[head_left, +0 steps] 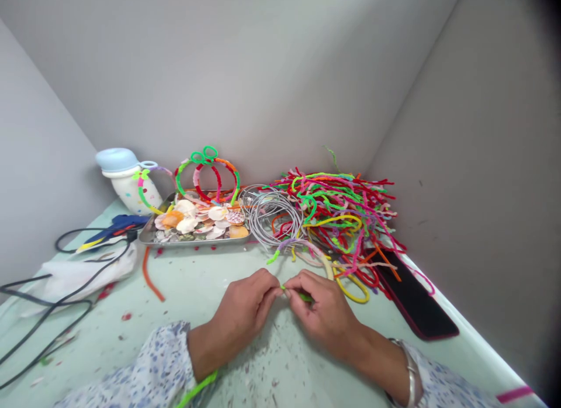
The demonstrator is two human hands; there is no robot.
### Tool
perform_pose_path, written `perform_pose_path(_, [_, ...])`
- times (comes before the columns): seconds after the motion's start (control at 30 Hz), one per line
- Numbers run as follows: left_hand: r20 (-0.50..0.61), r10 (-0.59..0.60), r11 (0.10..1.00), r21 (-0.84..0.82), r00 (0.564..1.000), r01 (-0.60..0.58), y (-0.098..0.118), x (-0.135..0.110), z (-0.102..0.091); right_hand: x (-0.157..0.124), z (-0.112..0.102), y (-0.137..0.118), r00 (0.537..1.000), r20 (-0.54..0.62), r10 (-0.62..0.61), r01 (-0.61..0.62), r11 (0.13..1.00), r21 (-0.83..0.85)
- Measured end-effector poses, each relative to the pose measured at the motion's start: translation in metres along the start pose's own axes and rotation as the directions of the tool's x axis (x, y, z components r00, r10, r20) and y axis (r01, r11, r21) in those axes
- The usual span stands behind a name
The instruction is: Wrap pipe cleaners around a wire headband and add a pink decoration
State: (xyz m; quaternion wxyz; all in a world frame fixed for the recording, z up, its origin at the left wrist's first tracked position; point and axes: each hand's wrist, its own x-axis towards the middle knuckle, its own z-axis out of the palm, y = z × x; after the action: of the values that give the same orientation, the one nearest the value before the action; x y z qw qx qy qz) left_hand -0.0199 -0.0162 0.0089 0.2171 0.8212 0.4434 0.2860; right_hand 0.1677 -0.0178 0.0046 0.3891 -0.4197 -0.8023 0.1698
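My left hand [243, 314] and my right hand [322, 314] meet above the pale green tabletop [272, 361], their fingertips pinching a short green pipe cleaner [302, 296]. Most of that piece is hidden by my fingers. Beyond my right hand lies a large tangled heap of multicoloured pipe cleaners [333, 215], with its yellow loops [350, 285] close to my right fingers. A bright green pipe cleaner [197, 389] lies by my left wrist, and I cannot tell whether it joins the pinched piece.
Behind my hands stand a metal tray of seashells [151, 237], pipe-cleaner rings [208, 174], a coil of grey wire [272, 215] and a white jug [131, 183]. A blue glue gun [118, 225], black cable [44, 308], white plastic bag [83, 276] and red-cased phone [416, 303] lie nearby. Grey walls enclose the back and sides.
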Motion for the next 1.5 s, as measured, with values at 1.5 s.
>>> perform_pose_path(1.5, [-0.176,0.322,0.905,0.346,0.93,-0.248,0.012,0.002,-0.012,0.002,-0.003,0.0,0.998,-0.056,0.0,0.0,1.0,-0.016])
